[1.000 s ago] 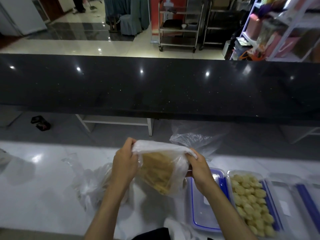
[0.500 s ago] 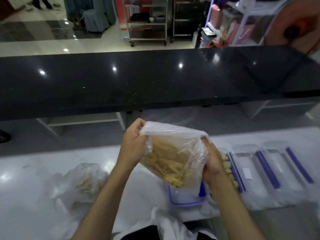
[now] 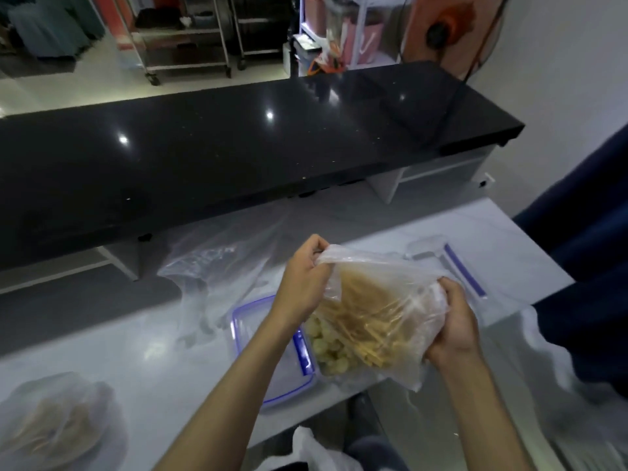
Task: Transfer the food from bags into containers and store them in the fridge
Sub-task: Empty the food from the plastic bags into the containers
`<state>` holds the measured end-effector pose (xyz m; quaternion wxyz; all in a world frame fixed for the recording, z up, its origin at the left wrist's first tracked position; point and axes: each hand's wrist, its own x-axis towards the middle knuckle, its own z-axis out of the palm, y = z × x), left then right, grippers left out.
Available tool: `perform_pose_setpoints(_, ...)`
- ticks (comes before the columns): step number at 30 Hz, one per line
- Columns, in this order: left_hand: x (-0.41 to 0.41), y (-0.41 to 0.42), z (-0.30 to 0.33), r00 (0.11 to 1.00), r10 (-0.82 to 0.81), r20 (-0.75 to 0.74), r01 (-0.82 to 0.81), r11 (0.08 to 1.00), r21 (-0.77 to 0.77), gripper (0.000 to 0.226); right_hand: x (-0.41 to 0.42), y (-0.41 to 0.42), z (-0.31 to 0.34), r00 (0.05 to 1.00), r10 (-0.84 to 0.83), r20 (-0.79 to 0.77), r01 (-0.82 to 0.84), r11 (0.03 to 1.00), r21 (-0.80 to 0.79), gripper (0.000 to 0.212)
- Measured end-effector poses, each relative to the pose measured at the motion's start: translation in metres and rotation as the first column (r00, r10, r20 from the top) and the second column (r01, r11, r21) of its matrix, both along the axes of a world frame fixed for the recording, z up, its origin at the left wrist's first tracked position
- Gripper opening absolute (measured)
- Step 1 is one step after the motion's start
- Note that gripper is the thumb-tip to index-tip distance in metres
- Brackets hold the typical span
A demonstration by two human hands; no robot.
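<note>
We observe the left hand (image 3: 303, 278) pinching the rim of a crinkled clear plastic bag (image 3: 380, 311) of thin yellow strips at centre frame, and the right hand (image 3: 453, 326) gripping its side, above a blue-edged rectangular container (image 3: 272, 355) on the glossy white bench (image 3: 136, 362).

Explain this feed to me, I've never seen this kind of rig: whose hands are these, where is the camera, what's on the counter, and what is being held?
There is no machine here: a person works bare-handed, and the single wide-angle camera sits on their head, looking forward and down. The left hand pinches the mouth of a clear plastic bag of pale sticks; the right hand grips its other side. On the white counter lie a blue-edged container lid, a container of pale round pieces partly hidden behind the bag, another lid farther back, an empty bag, and a filled bag at the near left.
</note>
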<state>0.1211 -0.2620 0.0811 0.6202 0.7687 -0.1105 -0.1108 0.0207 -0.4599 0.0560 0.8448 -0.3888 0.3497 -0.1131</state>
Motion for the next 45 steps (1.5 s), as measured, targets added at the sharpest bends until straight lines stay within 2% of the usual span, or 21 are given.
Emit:
perform_pose_setpoints(3, 0.001, -0.042, -0.002, 1.0, -0.023, -0.013, 0.023, 1.0, -0.012, 0.012, -0.004, -0.039, -0.001, 0.998, -0.047, -0.035, 0.045, 0.998, -0.05, 0.054)
perform_pose_setpoints(8, 0.003, -0.101, -0.014, 0.995, -0.061, -0.077, 0.061, 0.998, 0.002, 0.026, -0.004, -0.095, -0.006, 0.997, -0.005, -0.074, -0.003, 0.994, -0.11, 0.053)
perform_pose_setpoints(11, 0.003, -0.121, -0.027, 0.995, -0.053, -0.082, 0.059, 0.996, 0.072, 0.029, 0.002, -0.119, -0.014, 0.995, 0.041, -0.093, -0.051, 0.993, -0.106, 0.047)
perform_pose_setpoints(14, 0.009, -0.128, -0.052, 0.999, -0.053, 0.0, 0.051, 0.95, 0.309, 0.028, 0.01, -0.135, -0.022, 0.98, 0.123, -0.156, -0.144, 0.98, -0.134, 0.038)
perform_pose_setpoints(16, 0.011, -0.125, -0.066, 0.994, -0.068, 0.086, 0.016, 0.865, 0.502, 0.016, 0.017, -0.14, -0.027, 0.963, 0.181, -0.201, -0.216, 0.962, -0.169, 0.03)
perform_pose_setpoints(17, 0.01, -0.124, -0.068, 0.99, -0.074, 0.123, -0.01, 0.82, 0.572, 0.023, 0.02, -0.142, -0.029, 0.953, 0.215, -0.212, -0.255, 0.95, -0.182, 0.028)
perform_pose_setpoints(19, 0.006, -0.121, -0.069, 0.969, -0.113, 0.218, -0.046, 0.787, 0.616, 0.056, 0.025, -0.144, -0.029, 0.929, 0.306, -0.209, -0.345, 0.921, -0.181, 0.027)
perform_pose_setpoints(20, 0.002, -0.121, -0.066, 0.954, -0.156, 0.256, -0.038, 0.783, 0.621, 0.064, 0.028, -0.143, -0.027, 0.909, 0.363, -0.204, -0.399, 0.899, -0.18, 0.026)
perform_pose_setpoints(22, -0.008, -0.125, -0.057, 0.922, -0.25, 0.294, 0.008, 0.774, 0.634, 0.062, 0.033, -0.141, -0.019, 0.86, 0.483, -0.166, -0.509, 0.84, -0.187, 0.017)
perform_pose_setpoints(24, -0.018, -0.129, -0.056, 0.903, -0.265, 0.338, -0.011, 0.773, 0.635, 0.044, 0.038, -0.14, -0.015, 0.806, 0.583, -0.103, -0.591, 0.781, -0.202, 0.014)
perform_pose_setpoints(26, -0.028, -0.13, -0.057, 0.904, -0.17, 0.393, -0.106, 0.801, 0.59, 0.025, 0.041, -0.139, -0.016, 0.749, 0.657, -0.079, -0.654, 0.717, -0.241, 0.015)
perform_pose_setpoints(29, -0.038, -0.128, -0.057, 0.894, 0.009, 0.448, -0.258, 0.829, 0.497, 0.006, 0.044, -0.143, -0.02, 0.678, 0.735, -0.033, -0.703, 0.634, -0.322, 0.04)
perform_pose_setpoints(31, -0.042, -0.124, -0.052, 0.879, 0.118, 0.462, -0.346, 0.824, 0.448, 0.007, 0.047, -0.146, -0.021, 0.646, 0.763, -0.02, -0.708, 0.589, -0.389, 0.049)
perform_pose_setpoints(35, -0.05, -0.118, -0.046, 0.844, 0.321, 0.429, -0.494, 0.776, 0.392, 0.03, 0.056, -0.147, -0.026, 0.63, 0.775, -0.04, -0.653, 0.501, -0.568, 0.025)
perform_pose_setpoints(37, -0.055, -0.119, -0.043, 0.822, 0.318, 0.472, -0.523, 0.749, 0.407, 0.028, 0.058, -0.145, -0.029, 0.634, 0.772, -0.04, -0.599, 0.457, -0.657, 0.009)
perform_pose_setpoints(38, -0.058, -0.121, -0.041, 0.825, 0.287, 0.486, -0.503, 0.766, 0.4, 0.028, 0.058, -0.143, -0.029, 0.625, 0.78, -0.03, -0.574, 0.433, -0.695, 0.014)
perform_pose_setpoints(39, -0.06, -0.122, -0.04, 0.854, 0.241, 0.462, -0.441, 0.807, 0.393, 0.037, 0.058, -0.141, -0.029, 0.606, 0.795, -0.025, -0.56, 0.405, -0.723, 0.023)
perform_pose_setpoints(41, -0.06, -0.124, -0.039, 0.943, 0.094, 0.321, -0.225, 0.889, 0.399, 0.063, 0.057, -0.14, -0.03, 0.574, 0.819, -0.02, -0.541, 0.36, -0.76, 0.04)
perform_pose_setpoints(42, -0.059, -0.125, -0.041, 0.967, 0.023, 0.255, -0.134, 0.893, 0.43, 0.066, 0.057, -0.14, -0.031, 0.561, 0.828, -0.012, -0.532, 0.349, -0.771, 0.047)
perform_pose_setpoints(43, -0.057, -0.126, -0.045, 0.971, -0.028, 0.237, -0.091, 0.875, 0.476, 0.06, 0.057, -0.141, -0.032, 0.551, 0.834, -0.003, -0.529, 0.347, -0.774, 0.05)
perform_pose_setpoints(45, -0.055, -0.128, -0.053, 0.96, -0.046, 0.276, -0.113, 0.839, 0.532, 0.037, 0.056, -0.143, -0.034, 0.549, 0.836, 0.007, -0.53, 0.354, -0.77, 0.048)
